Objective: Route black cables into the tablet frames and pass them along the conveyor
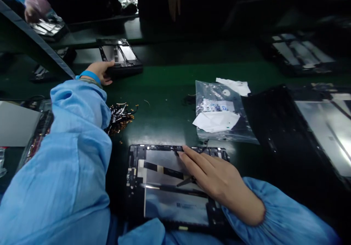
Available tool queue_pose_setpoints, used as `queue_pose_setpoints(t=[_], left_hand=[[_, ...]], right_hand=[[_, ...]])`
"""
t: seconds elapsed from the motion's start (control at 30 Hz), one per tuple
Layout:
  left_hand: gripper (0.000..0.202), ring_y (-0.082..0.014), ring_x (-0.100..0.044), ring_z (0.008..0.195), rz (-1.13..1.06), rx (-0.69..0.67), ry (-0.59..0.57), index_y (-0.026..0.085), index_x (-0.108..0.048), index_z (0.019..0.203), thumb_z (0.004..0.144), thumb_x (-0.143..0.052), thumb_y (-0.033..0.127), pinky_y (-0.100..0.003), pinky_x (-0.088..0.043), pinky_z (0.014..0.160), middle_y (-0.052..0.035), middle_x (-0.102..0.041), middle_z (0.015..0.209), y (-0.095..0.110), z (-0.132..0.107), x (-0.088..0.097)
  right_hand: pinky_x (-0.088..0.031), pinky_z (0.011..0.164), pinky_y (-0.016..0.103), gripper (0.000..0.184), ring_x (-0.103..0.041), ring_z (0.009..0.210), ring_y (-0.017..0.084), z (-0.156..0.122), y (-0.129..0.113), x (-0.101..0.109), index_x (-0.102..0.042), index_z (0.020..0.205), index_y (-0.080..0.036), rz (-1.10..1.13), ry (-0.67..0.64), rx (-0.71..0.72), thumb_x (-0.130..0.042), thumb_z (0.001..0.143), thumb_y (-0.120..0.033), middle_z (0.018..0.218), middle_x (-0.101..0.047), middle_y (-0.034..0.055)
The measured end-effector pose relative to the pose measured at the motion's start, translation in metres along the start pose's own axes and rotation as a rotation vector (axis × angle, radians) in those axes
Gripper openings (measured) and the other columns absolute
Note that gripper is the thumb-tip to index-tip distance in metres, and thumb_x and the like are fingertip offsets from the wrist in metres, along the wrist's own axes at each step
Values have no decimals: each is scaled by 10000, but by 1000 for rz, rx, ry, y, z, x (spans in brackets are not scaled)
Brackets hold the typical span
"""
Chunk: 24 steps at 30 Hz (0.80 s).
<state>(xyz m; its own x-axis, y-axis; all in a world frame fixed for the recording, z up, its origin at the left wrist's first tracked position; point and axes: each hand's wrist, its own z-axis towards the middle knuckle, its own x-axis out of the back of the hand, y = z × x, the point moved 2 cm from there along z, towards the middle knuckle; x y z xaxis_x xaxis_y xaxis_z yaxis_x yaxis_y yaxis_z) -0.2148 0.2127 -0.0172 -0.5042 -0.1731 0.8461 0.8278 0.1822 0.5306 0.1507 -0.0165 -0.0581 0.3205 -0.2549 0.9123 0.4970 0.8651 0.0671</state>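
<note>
A hand could pass over the bare green tabletop (164,117) between the pile of small cable parts (120,119) and the clear plastic bag (233,100). The left sleeve (79,142) bars the way leftward; the right hand (216,175) obstructs the opened tablet's (175,201) right half.

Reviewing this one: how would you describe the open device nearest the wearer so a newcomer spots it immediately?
Start at the green work surface and go down to the bottom centre of the picture. There lies a dark-framed device, its silvery inside crossed by a slanting black strip. Of the open devices, only this one lies under the right hand.
</note>
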Motion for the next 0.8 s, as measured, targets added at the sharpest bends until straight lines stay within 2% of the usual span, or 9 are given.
queue_pose_setpoints(t=[0.1, 0.17, 0.23, 0.33, 0.43, 0.57, 0.63, 0.7, 0.8], left_hand=[[389, -150, -588, 981, -220, 219, -16, 134, -390, 1326, 980, -418, 312, -339, -541, 792, -102, -526, 1266, 15, -17, 14], [426, -118, -530, 1078, -342, 268, -30, 117, -212, 1412, 1022, -289, 270, -307, -513, 848, -77, -429, 1391, 23, -36, 27], [447, -107, -474, 1141, -438, 274, -63, 94, -129, 1433, 1031, -229, 262, -301, -465, 904, -45, -386, 1433, 24, -58, 39], [475, -133, -487, 1096, -543, 260, -144, 99, -263, 1419, 1006, -330, 325, -339, -450, 927, -44, -492, 1363, 16, -92, 49], [498, -187, -541, 974, -571, 366, -218, 85, -497, 1281, 923, -508, 432, -401, -486, 879, -76, -662, 1081, 0, -116, 49], [376, -180, -592, 873, -490, 516, -281, 37, -602, 1107, 924, -531, 357, -419, -488, 845, -51, -679, 824, -16, -130, 43], [338, -170, -598, 868, -337, 492, -222, 57, -620, 1078, 923, -530, 345, -428, -480, 875, -35, -679, 845, -19, -131, 44], [305, -201, -593, 939, -29, 390, -109, 69, -638, 1042, 909, -543, 326, -456, -452, 933, -46, -681, 921, -16, -133, 44], [258, -289, -488, 1178, 384, 2, 112, 90, -630, 1048, 879, -566, 273, -506, -348, 1050, -104, -618, 1167, 7, -147, 37]], right_hand=[[-533, 602, 290, 284, -677, 762, 203, 0, 0, 1, -663, 1027, -51, 9, 6, 4, -423, 879, -21, 1085, -689, 196], [-531, 606, 290, 275, -677, 770, 204, 1, 0, 1, -663, 1036, -51, 3, 5, 8, -438, 880, -32, 1088, -688, 195], [-530, 621, 287, 269, -677, 787, 203, 1, 0, 1, -665, 1040, -55, -10, 1, 9, -450, 879, -32, 1094, -686, 194], [-528, 639, 282, 285, -676, 797, 198, 2, 0, 2, -669, 1030, -64, -29, 9, 7, -435, 876, -9, 1089, -689, 188], [-529, 653, 284, 306, -676, 793, 192, 3, 0, 2, -672, 1017, -63, -28, 20, 10, -402, 885, -4, 1078, -693, 185], [-533, 674, 298, 298, -680, 802, 201, 3, -1, 2, -673, 1018, -54, -21, 33, 1, -411, 884, -1, 1079, -693, 181], [-534, 687, 299, 291, -679, 819, 203, 3, -1, 2, -672, 1028, -60, -34, 26, -6, -424, 885, -4, 1092, -690, 176], [-533, 701, 301, 278, -678, 834, 204, 3, -2, 3, -671, 1036, -64, -39, 21, -12, -438, 891, -20, 1098, -687, 175], [-531, 704, 301, 265, -675, 833, 205, 3, -1, 3, -671, 1033, -64, -29, 16, -17, -448, 893, -32, 1083, -690, 173]])
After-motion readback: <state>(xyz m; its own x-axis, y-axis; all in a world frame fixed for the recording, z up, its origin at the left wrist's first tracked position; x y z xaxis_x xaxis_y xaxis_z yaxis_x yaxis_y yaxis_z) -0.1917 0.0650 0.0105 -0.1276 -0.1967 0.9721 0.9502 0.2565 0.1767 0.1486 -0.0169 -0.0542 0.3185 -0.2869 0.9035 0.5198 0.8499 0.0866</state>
